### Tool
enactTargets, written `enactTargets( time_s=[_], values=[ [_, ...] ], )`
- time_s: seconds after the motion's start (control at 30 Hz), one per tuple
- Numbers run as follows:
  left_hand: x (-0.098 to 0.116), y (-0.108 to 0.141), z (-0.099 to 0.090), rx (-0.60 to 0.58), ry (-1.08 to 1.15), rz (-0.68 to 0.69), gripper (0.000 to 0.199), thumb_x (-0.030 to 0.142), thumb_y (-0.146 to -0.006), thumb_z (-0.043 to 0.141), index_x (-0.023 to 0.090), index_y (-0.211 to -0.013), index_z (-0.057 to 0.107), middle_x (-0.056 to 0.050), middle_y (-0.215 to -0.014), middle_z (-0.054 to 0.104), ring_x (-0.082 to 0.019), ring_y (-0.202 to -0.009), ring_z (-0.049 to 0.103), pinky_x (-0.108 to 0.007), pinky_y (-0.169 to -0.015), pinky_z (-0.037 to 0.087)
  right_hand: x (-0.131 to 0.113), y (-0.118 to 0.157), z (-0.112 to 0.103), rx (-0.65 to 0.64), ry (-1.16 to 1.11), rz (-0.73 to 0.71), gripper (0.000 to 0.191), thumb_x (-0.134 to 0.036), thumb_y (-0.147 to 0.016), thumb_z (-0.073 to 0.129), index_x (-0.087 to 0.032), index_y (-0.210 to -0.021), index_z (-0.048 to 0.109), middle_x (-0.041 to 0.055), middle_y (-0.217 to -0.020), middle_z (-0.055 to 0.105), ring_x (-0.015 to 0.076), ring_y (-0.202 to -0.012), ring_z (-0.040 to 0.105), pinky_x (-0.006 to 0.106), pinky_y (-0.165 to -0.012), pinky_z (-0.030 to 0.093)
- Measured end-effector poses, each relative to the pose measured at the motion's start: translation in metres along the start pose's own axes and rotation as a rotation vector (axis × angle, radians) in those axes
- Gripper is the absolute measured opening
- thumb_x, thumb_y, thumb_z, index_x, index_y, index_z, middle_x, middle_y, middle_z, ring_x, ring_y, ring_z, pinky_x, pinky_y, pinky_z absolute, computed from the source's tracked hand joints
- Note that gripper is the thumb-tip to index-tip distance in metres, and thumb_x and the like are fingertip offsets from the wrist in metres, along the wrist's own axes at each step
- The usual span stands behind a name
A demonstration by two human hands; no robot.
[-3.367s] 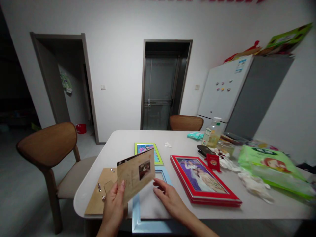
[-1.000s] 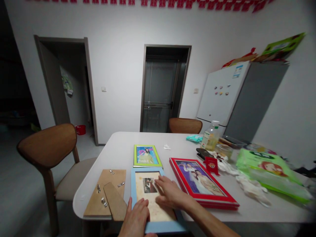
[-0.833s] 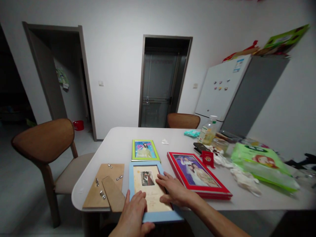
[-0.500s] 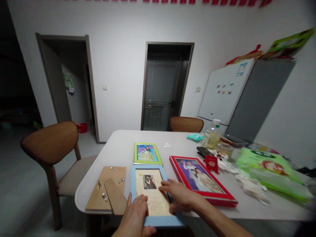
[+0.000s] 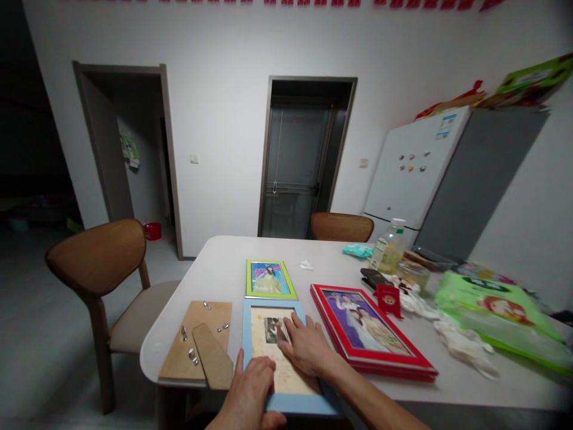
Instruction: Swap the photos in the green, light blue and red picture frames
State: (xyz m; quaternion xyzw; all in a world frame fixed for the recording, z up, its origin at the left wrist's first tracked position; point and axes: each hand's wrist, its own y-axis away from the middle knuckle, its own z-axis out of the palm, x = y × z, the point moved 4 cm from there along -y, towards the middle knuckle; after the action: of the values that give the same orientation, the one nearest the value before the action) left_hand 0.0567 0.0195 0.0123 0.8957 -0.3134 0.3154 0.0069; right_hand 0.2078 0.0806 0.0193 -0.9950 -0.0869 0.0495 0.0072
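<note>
A light blue picture frame [image 5: 248,334] lies at the near edge of the table, around a cream sheet [image 5: 280,367] with a small photo. My left hand [image 5: 250,385] holds its near left corner, fingers bent over the border and thumb at the front edge. My right hand [image 5: 308,346] rests flat on the sheet, fingers stretched out and covering part of the photo. On the left lies a brown backing board [image 5: 179,352] with metal clips and a stand leg [image 5: 212,358]. A lime-green picture frame [image 5: 271,296] touches or nearly touches the blue one's far edge.
Stacked red picture frames [image 5: 394,361] lie to the right. Beyond them are a small red stand [image 5: 388,300], a dark phone-like object [image 5: 373,278], a bottle [image 5: 388,251], crumpled tissues [image 5: 465,349] and a green package [image 5: 501,316]. A wooden chair [image 5: 101,257] stands left of the table [image 5: 219,257].
My right hand has slid inward and away from me over the sheet, from the right border towards the small photo. My left hand stays at the near left corner. The view has shifted slightly.
</note>
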Motion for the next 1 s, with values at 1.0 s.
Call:
enactTargets(
  time_s=[1.0],
  values=[
    [-0.113, 0.067, -0.081, 0.394, -0.316, -0.210, 0.038, 0.013, -0.057, 0.053, 0.020, -0.093, 0.060, -0.007, -0.108, 0.060, -0.024, -0.101, 0.053, -0.038, -0.087, 0.043, -0.172, -0.006, 0.006, 0.172, -0.294, -0.393, 0.048, -0.055, -0.068, 0.045, -0.018, -0.098, 0.052, 0.0105, -0.100, 0.054, 0.0279, -0.098, 0.041, 0.046, -0.085, 0.026]
  ],
)
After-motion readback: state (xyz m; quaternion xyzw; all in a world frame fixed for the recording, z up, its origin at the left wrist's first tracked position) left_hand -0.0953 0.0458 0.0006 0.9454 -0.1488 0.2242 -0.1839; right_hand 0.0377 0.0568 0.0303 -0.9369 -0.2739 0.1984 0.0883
